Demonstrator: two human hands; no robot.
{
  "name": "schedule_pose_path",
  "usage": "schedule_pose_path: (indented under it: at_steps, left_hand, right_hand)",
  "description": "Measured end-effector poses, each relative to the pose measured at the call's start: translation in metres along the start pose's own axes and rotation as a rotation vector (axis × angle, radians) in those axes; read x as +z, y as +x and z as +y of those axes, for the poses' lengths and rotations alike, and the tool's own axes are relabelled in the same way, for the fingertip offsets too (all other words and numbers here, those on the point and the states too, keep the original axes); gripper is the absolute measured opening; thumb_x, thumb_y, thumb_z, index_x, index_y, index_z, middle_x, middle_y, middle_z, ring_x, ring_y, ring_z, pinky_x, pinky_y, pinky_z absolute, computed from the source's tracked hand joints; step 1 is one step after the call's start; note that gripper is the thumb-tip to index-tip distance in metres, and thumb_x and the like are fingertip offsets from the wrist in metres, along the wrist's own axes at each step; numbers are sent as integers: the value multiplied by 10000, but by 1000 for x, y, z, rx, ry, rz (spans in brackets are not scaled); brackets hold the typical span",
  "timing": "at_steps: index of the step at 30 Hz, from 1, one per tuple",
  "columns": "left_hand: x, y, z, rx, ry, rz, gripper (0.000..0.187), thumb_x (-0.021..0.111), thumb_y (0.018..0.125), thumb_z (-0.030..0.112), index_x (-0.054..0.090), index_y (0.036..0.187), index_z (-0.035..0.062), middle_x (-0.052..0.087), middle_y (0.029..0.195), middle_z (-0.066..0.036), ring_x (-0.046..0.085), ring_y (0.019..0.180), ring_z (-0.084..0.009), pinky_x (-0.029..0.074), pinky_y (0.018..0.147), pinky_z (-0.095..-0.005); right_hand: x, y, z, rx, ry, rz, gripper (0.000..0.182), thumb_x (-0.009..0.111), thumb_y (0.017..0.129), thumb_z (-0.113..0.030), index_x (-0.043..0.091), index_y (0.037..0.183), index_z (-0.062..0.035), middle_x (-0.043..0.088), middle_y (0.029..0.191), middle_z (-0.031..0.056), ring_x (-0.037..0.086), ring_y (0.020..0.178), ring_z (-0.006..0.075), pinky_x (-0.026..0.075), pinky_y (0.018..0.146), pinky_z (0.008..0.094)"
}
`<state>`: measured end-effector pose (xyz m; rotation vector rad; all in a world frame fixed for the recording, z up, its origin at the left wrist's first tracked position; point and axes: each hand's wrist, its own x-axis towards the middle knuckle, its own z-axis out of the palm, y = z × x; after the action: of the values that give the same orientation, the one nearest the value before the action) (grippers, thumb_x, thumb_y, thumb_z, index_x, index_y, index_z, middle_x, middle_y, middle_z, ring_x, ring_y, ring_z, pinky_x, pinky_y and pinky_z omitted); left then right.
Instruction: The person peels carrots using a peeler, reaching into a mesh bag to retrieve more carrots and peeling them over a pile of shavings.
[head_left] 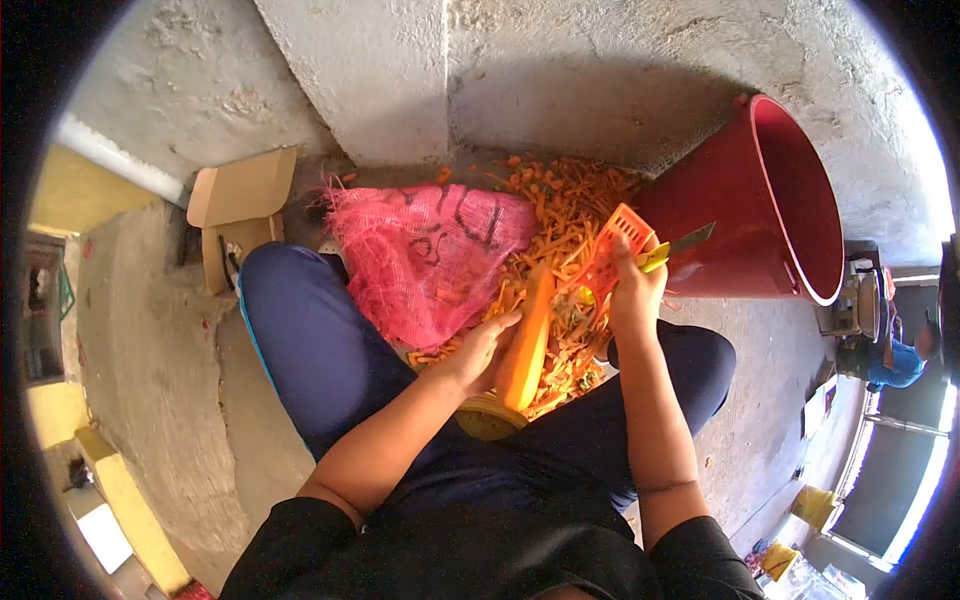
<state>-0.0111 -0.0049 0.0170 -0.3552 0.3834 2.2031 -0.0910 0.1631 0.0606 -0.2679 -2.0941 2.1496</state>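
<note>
My left hand [482,357] is closed around the lower part of a large peeled carrot [530,345], held upright and slightly tilted between my knees. Opposite it, my right hand [637,285] grips a knife with a yellow handle [653,258], whose grey blade [692,238] points away to the right. An orange slotted plastic piece [622,226] shows at the fingers of that same hand; I cannot tell if it is held too. Beneath both hands spreads a heap of orange peelings [575,215]. Below the carrot, a yellowish round rim [490,418] shows partly, covered by the peelings and my legs.
A pink mesh sack [430,255] with black lettering lies left of the peelings. To the right, a large dark red bucket [735,210] leans tilted near the wall. A cardboard box [240,225] stands at the left. Far right, a person in blue [897,365] is visible.
</note>
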Motion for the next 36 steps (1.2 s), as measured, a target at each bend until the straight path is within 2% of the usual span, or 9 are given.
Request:
schedule_pose_path:
  at_steps: [7,16,20,22,24,26,30,33,36]
  left_hand:
    - [5,13,9,230,68,238,464,368,863,392,394,1182,57,503,1125,-106,518,985,-231,419,854,-374]
    - [1,18,10,218,53,290,443,301,884,395,424,1140,55,531,1066,-91,544,925,-206,448,802,-355]
    - [-3,19,5,170,37,240,434,284,889,393,450,1096,49,570,952,-88,573,809,-188,477,712,-321]
    - [-14,16,1,87,224,177,436,281,888,401,460,1071,47,577,880,-82,574,738,-179,480,657,-305]
    - [-13,13,-1,32,312,175,442,282,886,411,468,1048,45,578,818,-77,571,676,-175,479,608,-296]
    - [-2,10,-2,0,305,238,449,288,882,423,475,1028,42,573,767,-73,564,623,-173,474,564,-294]
    - [-3,11,1,18,267,206,425,342,874,406,475,1040,38,573,786,-75,566,646,-169,477,583,-297]
    - [-2,3,4,10,321,148,415,392,861,393,469,1063,38,571,831,-73,564,693,-158,472,618,-288]
    - [-2,-7,5,-49,457,119,412,443,841,357,445,1103,38,559,890,-70,560,737,-142,465,638,-268]
  right_hand:
    - [28,-45,-3,1,-81,-275,201,551,811,-119,484,958,-1,556,822,34,508,700,74,424,621,211]
    - [37,-52,4,-37,-210,-298,209,588,757,-99,509,923,1,606,777,131,594,716,178,456,645,291]
    - [33,-44,5,-134,-508,-185,216,599,748,-109,509,915,-6,597,751,131,594,708,213,452,633,307]
    - [24,-26,4,-191,-689,-68,220,609,742,-116,508,905,-9,590,746,135,588,700,226,448,625,311]
    - [3,11,19,-357,-606,84,133,540,807,-119,524,891,-17,553,738,40,495,664,94,413,614,244]
    - [-2,21,9,-235,-514,126,157,543,816,-153,518,895,-19,545,737,33,487,662,95,411,607,248]
    - [-4,26,14,-297,-494,148,184,560,811,-178,520,894,-17,548,726,30,488,641,91,407,595,236]
    - [-21,49,23,-537,-599,339,177,563,809,-174,527,878,-15,547,713,26,484,623,82,406,581,230]
    - [-40,57,-1,-204,-288,425,169,571,800,-164,532,877,-19,555,730,18,493,633,86,416,579,241]
